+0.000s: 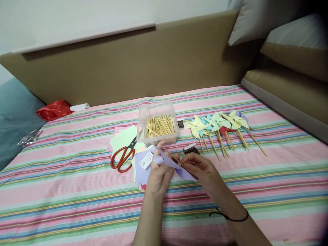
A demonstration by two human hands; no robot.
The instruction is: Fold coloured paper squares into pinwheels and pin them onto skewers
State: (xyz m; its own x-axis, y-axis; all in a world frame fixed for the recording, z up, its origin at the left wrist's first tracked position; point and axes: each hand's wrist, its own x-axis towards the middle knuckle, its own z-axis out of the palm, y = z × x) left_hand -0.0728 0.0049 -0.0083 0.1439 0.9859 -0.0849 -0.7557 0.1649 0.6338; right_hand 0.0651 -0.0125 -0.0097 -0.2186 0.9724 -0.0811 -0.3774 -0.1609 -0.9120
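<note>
A purple paper pinwheel (167, 160) is held up between both hands, its sheet tilted and its blades curled. My left hand (160, 176) grips it from the left, with one finger pointing up behind the paper. At its right side my right hand (201, 168) is closed with fingertips pinched against the back of the pinwheel. A short length of wooden stick (176, 159) shows there, partly covered by the fingers. Just behind the right hand lies a small dark box (191, 149). Left of the left hand, a small white box (146, 161) rests on stacked purple paper (140, 174).
Behind the hands stands a clear plastic box (156, 139) of wooden sticks (161, 125). Red-handled scissors (124, 157) lie on pale green paper (125, 136). Several finished pinwheels (217, 121) lie at right on the striped cloth (89, 191). A red plastic bag (55, 110) sits far left.
</note>
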